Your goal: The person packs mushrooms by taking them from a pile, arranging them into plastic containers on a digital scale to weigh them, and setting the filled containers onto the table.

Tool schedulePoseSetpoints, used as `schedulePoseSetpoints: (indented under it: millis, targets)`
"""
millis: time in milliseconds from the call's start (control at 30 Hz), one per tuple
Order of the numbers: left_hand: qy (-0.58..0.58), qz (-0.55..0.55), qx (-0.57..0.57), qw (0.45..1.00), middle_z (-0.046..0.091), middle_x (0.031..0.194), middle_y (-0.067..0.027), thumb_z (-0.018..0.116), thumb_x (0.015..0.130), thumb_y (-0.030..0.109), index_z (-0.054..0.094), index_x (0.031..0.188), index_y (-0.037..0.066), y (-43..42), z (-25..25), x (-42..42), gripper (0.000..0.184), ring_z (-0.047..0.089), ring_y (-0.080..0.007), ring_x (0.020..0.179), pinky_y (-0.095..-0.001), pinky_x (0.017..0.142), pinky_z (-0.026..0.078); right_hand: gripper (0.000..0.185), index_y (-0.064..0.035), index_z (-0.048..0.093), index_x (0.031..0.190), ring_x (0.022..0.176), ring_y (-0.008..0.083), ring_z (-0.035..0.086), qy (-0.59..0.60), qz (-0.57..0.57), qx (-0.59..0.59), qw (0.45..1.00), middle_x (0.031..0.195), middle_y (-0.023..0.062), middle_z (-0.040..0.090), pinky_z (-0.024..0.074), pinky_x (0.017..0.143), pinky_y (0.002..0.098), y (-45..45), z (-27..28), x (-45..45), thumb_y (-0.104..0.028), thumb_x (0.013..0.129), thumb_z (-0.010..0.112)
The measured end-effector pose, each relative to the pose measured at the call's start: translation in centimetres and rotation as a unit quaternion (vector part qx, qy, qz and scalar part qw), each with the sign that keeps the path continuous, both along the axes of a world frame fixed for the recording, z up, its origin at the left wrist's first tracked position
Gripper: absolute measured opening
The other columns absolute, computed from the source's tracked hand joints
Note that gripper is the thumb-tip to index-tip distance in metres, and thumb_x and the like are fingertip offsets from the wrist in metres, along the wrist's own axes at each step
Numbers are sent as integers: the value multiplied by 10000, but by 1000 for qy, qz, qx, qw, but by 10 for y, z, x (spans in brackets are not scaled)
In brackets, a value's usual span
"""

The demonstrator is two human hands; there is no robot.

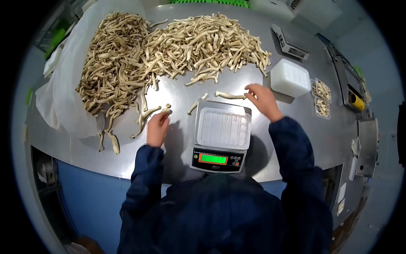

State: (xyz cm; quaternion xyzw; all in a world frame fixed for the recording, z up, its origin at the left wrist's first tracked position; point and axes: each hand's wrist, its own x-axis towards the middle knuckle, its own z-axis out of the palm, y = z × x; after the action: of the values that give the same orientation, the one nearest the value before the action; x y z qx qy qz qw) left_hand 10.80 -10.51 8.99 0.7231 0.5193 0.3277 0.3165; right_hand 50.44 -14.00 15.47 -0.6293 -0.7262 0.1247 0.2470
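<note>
A white plastic tray [224,128] with nothing in it rests on a digital scale [217,160] whose green display is lit. Left of the scale, my left hand [158,129] has its fingers closed around the end of a mushroom [166,111]. My right hand [263,100] is above and right of the tray, its fingertips pinched at the right end of a long pale mushroom [229,95] lying behind the tray. A smaller mushroom [197,104] lies at the scale's upper left corner.
A large heap of mushrooms [203,44] covers the back of the steel table [114,158], spilling from a clear bag [67,93] at left. Right of it stand stacked white trays [290,78], a second scale [290,44] and two filled packs [322,98].
</note>
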Motion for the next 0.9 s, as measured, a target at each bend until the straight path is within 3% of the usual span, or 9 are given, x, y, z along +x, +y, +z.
schedulePoseSetpoints:
  millis: [67, 233, 400, 467, 567, 667, 767, 867, 900]
  targets:
    - [43, -88, 19, 995, 615, 903, -145, 622, 815, 56, 614, 1061, -4, 25, -7, 27, 254, 610, -273, 818, -336, 751, 491, 258, -64, 618, 1015, 864, 312, 597, -47, 56, -39, 997, 903, 117, 620, 483, 765, 396, 30, -35, 18, -235, 823, 624]
    - [110, -186, 29, 976, 597, 925, -153, 657, 786, 101, 600, 1027, 29, 62, -18, 82, 258, 604, -326, 860, -397, 775, 492, 174, -63, 636, 871, 893, 321, 583, -135, 119, -118, 976, 908, 127, 600, 483, 760, 423, 50, -63, 5, -193, 755, 629]
    - [155, -219, 75, 960, 605, 905, -180, 583, 817, 67, 584, 944, 28, 69, -37, 100, 133, 592, -368, 851, -427, 754, 483, 177, -43, 631, 764, 817, 341, 606, -153, 31, -100, 983, 809, 141, 630, 490, 727, 434, 33, -82, 23, -207, 783, 565]
    - [184, -215, 56, 957, 614, 877, -183, 586, 810, 92, 596, 911, 12, 70, -35, 95, 129, 597, -371, 834, -421, 744, 485, 213, -21, 628, 753, 745, 361, 602, -87, -28, -126, 988, 762, 152, 641, 483, 685, 422, 23, -69, 38, -224, 786, 575]
    - [182, -170, -15, 968, 626, 848, -185, 618, 784, 134, 610, 882, -4, 60, -17, 69, 169, 612, -354, 817, -405, 731, 493, 182, -13, 641, 802, 685, 182, 610, 186, -84, -111, 973, 735, 83, 648, 464, 632, 302, 0, -40, 60, -194, 818, 650]
    - [132, -72, -25, 988, 647, 799, -158, 650, 756, 148, 630, 900, -5, 51, -12, 18, 211, 627, -299, 729, -369, 688, 499, 174, -14, 617, 938, 711, 127, 590, 438, -63, -57, 895, 789, 44, 632, 452, 643, 253, -25, -5, 72, -173, 869, 617]
    - [87, 13, -38, 995, 626, 735, -102, 640, 773, 127, 620, 903, -10, 34, -1, -24, 190, 595, -198, 661, -314, 634, 481, 161, -21, 555, 990, 626, 111, 532, 604, -101, -13, 791, 725, 29, 563, 431, 591, 246, -48, 38, 55, -136, 883, 590]
    - [52, 24, -51, 997, 582, 740, -47, 618, 790, 74, 602, 911, -11, 21, -2, -52, 148, 530, -119, 647, -260, 607, 456, 137, -38, 513, 983, 540, 82, 449, 627, -18, -62, 776, 672, 5, 486, 378, 513, 229, -68, 32, 65, -107, 881, 572]
    - [16, 35, -65, 997, 578, 758, -39, 615, 807, 78, 599, 918, -6, 17, -9, -61, 141, 524, -111, 654, -253, 611, 453, 110, -47, 514, 928, 482, 64, 381, 584, -85, -65, 805, 631, -19, 435, 325, 460, 222, -79, 33, 47, -111, 876, 586]
